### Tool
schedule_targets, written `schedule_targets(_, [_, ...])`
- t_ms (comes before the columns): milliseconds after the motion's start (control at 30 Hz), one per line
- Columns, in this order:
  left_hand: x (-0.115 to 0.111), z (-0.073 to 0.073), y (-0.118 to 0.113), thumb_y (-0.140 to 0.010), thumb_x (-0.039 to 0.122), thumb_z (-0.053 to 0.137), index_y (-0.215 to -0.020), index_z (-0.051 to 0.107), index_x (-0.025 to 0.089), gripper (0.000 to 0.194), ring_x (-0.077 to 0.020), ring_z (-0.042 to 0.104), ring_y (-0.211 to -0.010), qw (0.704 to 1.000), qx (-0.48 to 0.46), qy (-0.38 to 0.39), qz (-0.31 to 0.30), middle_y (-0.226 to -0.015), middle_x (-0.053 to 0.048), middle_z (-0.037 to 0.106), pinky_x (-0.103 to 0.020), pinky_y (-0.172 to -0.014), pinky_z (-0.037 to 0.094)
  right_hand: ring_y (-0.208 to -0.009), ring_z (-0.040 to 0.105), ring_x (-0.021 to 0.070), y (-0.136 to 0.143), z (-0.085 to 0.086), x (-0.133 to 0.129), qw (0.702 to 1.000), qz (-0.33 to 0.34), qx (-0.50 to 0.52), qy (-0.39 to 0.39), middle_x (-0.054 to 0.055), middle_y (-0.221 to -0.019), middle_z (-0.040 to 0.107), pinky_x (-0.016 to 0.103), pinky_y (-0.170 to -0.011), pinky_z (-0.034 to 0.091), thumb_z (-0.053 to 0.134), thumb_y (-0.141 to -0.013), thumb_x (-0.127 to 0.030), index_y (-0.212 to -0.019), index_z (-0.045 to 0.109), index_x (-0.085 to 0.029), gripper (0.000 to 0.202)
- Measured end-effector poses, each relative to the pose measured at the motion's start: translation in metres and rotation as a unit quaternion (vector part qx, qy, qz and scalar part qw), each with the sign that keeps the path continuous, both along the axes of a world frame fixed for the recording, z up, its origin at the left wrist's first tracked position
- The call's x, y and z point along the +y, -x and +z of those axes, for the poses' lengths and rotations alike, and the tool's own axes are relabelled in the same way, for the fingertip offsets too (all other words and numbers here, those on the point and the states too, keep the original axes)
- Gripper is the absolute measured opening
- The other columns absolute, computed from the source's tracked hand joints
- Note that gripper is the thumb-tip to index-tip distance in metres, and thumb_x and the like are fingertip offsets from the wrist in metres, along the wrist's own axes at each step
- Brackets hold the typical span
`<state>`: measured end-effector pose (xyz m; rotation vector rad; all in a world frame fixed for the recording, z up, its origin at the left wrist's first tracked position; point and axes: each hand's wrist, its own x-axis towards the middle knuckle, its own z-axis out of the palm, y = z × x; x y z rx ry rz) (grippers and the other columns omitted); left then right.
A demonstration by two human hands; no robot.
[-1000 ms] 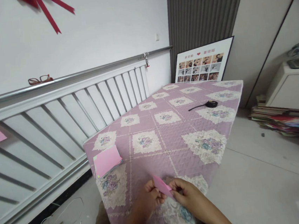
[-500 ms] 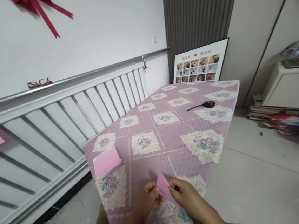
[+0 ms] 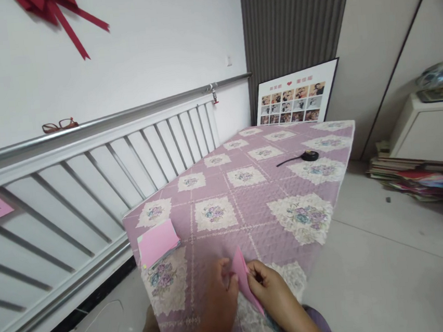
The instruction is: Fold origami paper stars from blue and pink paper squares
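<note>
A small folded piece of pink paper [image 3: 245, 283] is held up over the near end of the table. My right hand [image 3: 270, 286] pinches its right edge between thumb and fingers. Close by on the paper's left side is my left hand [image 3: 222, 288], slightly blurred, with thumb and fingers apart; whether the thumb tip touches the paper I cannot tell. To the left, a stack of pink paper sheets [image 3: 159, 242] lies near the table's left edge.
A purple flowered cloth covers the table [image 3: 256, 204]. Farther back lies a black tape measure [image 3: 310, 155]. A white radiator [image 3: 101, 183] runs along the left side, with glasses [image 3: 60, 125] on the pipe above. A photo board [image 3: 297, 96] leans behind the table.
My left hand has loosened its grip on the folded pink paper and its fingers have spread. The paper has turned more edge-on, still in my right hand.
</note>
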<state>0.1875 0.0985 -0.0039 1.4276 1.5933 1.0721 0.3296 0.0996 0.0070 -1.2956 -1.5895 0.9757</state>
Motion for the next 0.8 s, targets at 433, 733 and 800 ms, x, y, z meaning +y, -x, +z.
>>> schedule_targets(433, [-0.001,0.007,-0.015,-0.073,0.018,0.058,-0.085,0.054,0.018,0.013,-0.0175,0.058,-0.079,0.992,-0.109,-0.032,-0.051,-0.083,-0.002,0.061,-0.029,-0.075,0.044,-0.078,0.062,0.0187,0.005,-0.005,-0.003,0.971,-0.039,-0.182,-0.152,0.004,-0.083,0.065,0.028,-0.068,0.046,0.043,-0.081,-0.015,-0.089,0.059,-0.020,0.019])
schedule_targets(733, [-0.002,0.021,-0.011,-0.082,0.020,0.047,-0.087,0.052,0.019,0.007,-0.0168,0.057,-0.079,0.998,-0.048,-0.025,-0.030,-0.082,-0.002,0.060,-0.028,-0.075,0.043,-0.078,0.065,0.0187,0.008,-0.011,0.000,0.956,-0.091,-0.199,-0.197,0.005,-0.083,0.068,0.028,-0.067,0.048,0.042,-0.089,-0.022,-0.096,0.059,-0.019,0.019])
schedule_targets(800, [-0.002,0.024,-0.011,-0.083,0.018,0.044,-0.089,0.053,0.020,0.010,-0.0172,0.057,-0.081,1.000,0.004,-0.018,-0.022,-0.084,-0.002,0.060,-0.028,-0.077,0.043,-0.078,0.065,0.0187,0.007,-0.010,0.000,0.956,-0.103,-0.200,-0.189,0.005,-0.084,0.068,0.028,-0.067,0.048,0.042,-0.089,-0.023,-0.098,0.059,-0.019,0.019])
